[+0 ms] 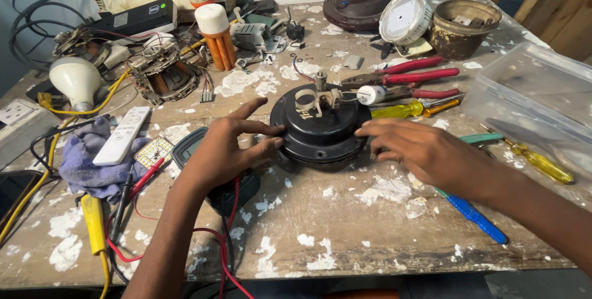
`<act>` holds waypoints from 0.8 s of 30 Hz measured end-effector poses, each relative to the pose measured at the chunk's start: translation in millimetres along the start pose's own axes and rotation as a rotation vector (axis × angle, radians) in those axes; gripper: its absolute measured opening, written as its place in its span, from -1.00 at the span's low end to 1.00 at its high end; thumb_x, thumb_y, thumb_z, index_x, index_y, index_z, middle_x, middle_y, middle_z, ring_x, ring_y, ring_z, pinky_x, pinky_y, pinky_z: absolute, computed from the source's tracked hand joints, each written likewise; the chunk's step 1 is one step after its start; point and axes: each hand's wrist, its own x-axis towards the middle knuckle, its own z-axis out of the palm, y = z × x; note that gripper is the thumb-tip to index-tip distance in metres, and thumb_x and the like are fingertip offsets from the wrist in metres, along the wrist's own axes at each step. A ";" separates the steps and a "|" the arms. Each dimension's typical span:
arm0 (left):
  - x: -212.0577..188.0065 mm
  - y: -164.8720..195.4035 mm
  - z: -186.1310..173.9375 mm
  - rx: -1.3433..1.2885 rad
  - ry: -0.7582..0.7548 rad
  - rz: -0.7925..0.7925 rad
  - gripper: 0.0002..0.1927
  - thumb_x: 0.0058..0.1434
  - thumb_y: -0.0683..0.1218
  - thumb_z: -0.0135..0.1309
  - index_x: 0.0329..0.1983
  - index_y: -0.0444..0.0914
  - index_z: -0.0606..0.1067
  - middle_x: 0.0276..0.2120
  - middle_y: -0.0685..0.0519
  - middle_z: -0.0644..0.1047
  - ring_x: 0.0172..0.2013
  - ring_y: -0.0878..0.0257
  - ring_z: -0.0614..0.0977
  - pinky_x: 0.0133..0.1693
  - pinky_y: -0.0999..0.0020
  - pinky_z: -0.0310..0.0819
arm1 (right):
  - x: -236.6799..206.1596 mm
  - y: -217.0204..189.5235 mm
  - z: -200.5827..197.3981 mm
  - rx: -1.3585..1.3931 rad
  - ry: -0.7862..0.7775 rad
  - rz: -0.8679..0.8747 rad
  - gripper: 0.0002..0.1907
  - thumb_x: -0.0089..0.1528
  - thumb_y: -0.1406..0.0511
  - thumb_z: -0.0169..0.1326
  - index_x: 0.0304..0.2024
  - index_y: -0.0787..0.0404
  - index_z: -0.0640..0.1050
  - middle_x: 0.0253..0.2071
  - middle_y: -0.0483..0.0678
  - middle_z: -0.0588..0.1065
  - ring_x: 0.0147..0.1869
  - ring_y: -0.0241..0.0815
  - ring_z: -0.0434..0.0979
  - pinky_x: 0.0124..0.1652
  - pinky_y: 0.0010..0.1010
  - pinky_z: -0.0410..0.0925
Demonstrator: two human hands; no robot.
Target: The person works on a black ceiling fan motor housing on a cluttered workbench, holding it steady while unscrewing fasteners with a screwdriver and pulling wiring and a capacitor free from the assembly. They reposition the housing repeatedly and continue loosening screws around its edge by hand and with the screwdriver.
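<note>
Black and round, the motor housing (320,127) sits near the middle of the paint-flecked worktop (345,225), its shaft and wire leads pointing up. The left hand (225,148) presses against its left rim, fingers (262,127) spread and touching the casing. The right hand (425,151) lies flat at the right rim, fingers loose, fingertips just meeting the edge. Red-handled pliers (407,72) and a yellow screwdriver (398,111) lie just behind the housing. A multimeter (231,182) rests under the left wrist, beside a white remote (122,135) on a purple cloth (92,163).
</note>
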 end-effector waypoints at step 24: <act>36.1 9.9 -2.7 -0.069 -0.081 -0.143 -0.61 -0.13 0.03 0.51 -0.36 -0.24 0.60 -0.10 -0.32 0.56 -0.50 0.39 0.33 -0.42 0.38 0.32 | 7.2 25.8 0.6 0.048 0.077 0.048 -0.77 0.05 0.51 0.19 -0.23 0.29 0.54 0.16 0.01 0.53 0.24 0.04 0.55 0.08 -0.19 0.47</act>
